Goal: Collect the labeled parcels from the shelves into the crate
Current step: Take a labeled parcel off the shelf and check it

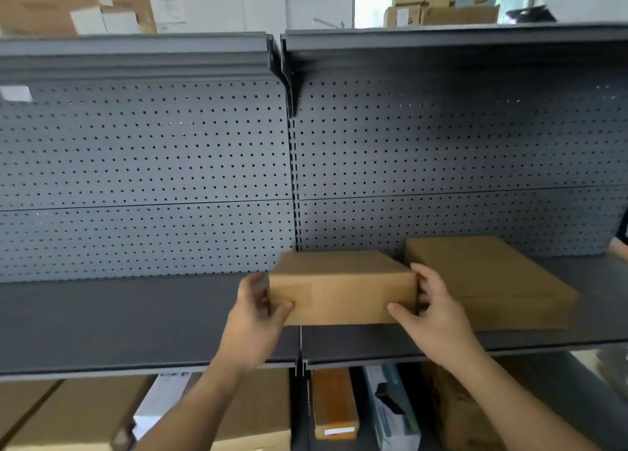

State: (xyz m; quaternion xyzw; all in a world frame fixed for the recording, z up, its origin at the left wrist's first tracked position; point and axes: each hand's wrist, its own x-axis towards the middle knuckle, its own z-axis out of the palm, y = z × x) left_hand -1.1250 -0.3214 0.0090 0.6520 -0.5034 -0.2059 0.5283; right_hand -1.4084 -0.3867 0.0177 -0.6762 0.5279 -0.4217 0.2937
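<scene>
A small brown cardboard parcel (341, 289) sits on the dark grey shelf (136, 321), near its front edge at the joint between two shelf sections. My left hand (256, 309) grips its left end, thumb on the front face. My right hand (433, 311) grips its right end, thumb on the front face and fingers round the side. A larger flat brown parcel (489, 280) lies on the same shelf just to the right, close beside my right hand. No crate is in view.
A perforated grey back panel (153, 165) rises behind the shelf, with another shelf (136, 49) overhead. Below are cardboard boxes (85, 413), an orange-topped box (334, 403), a blue-white package (390, 413) and a brown bag (455, 413). Stacked cartons (441, 1) stand beyond.
</scene>
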